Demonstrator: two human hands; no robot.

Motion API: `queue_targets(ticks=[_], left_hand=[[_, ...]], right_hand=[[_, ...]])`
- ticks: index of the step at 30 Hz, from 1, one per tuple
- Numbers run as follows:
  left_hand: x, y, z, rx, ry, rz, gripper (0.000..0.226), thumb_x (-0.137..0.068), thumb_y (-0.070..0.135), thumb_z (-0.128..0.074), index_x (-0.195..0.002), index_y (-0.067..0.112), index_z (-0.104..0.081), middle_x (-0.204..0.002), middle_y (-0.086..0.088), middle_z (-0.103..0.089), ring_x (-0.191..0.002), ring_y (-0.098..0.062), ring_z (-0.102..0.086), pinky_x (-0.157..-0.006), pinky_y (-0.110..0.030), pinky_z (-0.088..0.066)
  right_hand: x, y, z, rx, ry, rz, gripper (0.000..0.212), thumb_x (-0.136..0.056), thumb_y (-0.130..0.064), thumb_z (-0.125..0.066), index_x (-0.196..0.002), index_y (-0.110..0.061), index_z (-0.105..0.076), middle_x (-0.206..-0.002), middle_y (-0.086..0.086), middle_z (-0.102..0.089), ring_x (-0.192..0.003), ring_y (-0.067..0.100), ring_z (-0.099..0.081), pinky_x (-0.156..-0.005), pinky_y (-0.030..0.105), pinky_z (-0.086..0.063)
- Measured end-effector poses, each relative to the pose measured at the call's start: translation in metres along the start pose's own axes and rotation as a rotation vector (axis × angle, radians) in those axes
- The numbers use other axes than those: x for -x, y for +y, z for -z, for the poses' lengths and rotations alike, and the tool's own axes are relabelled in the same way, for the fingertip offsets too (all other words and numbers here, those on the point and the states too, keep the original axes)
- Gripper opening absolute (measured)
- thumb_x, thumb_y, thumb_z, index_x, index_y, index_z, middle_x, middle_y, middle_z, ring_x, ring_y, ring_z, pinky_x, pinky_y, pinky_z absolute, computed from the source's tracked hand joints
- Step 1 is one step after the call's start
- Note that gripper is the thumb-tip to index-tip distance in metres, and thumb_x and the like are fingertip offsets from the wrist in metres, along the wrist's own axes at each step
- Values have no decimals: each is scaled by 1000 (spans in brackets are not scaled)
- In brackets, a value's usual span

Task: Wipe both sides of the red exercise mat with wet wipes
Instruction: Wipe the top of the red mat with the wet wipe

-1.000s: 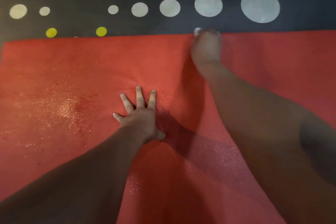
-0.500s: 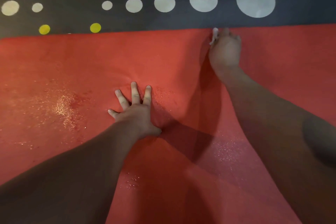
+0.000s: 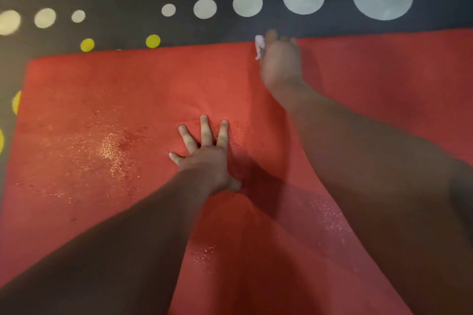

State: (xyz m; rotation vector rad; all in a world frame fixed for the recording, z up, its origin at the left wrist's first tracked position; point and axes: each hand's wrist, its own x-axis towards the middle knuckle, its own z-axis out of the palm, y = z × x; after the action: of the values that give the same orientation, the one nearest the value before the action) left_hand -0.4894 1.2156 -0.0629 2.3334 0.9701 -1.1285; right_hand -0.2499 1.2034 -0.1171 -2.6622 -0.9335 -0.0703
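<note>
Red exercise mat (image 3: 102,89): lies flat under both my arms and fills the view from 3 to 9 o'clock. Its far edge runs across at 12 o'clock, and its far left corner shows at 10 o'clock.

Left hand (image 3: 204,156): open, palm down, pressed flat on the mat near the middle of the view. The fingers are straight, spread, and point toward 12 o'clock; it has hold of nothing.

Right hand (image 3: 280,64): reaches out to the mat's far edge, at 1 o'clock from my left hand and well apart from it. It has hold of the wet wipe (image 3: 259,45); blur hides how the fingers lie.

Wet wipe: a small white bunch that pokes out on the 9 o'clock side of my right hand, right at the mat's far edge.

Wet patches (image 3: 110,148): the mat glistens at 9 o'clock from my left hand, with fainter sheen at 5 and 6 o'clock from it.

Dark surface (image 3: 128,23): lies under and beyond the mat from 9 to 2 o'clock, marked with white and yellow dots.
</note>
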Motion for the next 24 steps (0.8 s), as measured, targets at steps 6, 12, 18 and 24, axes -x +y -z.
queue_targets(ticks=[6,12,18,24], left_hand=[[-2,0,-2,-20,9,9,152,-58,61,-88,-149,43,32,-150,4,53,-142,-49,37,-107,-82,-12],[-3,0,-2,-28,2,10,152,-60,62,-87,-149,41,35,-150,2,54,-140,-50,39,-108,-82,-12],[-1,3,0,-31,-12,6,152,-59,62,-86,-149,40,35,-148,1,55,-139,-51,40,-107,-82,-12],[0,2,0,-23,-17,4,152,-61,62,-86,-149,39,35,-147,0,56,-139,-51,40,-107,-83,-12]], right_hand=[[18,-68,-18,-121,-128,127,39,-90,-8,-41,-124,-17,-57,-106,6,-69,-100,29,-62,-93,36,-38],[-11,-48,-8,41,-156,300,22,-93,-10,-43,-102,-23,-59,-108,10,-65,-102,31,-58,-93,36,-33],[-16,-54,-20,-39,-27,55,29,-94,-10,-39,-111,-17,-61,-105,7,-69,-98,30,-61,-87,34,-38],[-1,-74,-6,-214,-260,353,31,-88,-8,-43,-107,-9,-67,-112,16,-69,-104,35,-63,-92,32,-45]])
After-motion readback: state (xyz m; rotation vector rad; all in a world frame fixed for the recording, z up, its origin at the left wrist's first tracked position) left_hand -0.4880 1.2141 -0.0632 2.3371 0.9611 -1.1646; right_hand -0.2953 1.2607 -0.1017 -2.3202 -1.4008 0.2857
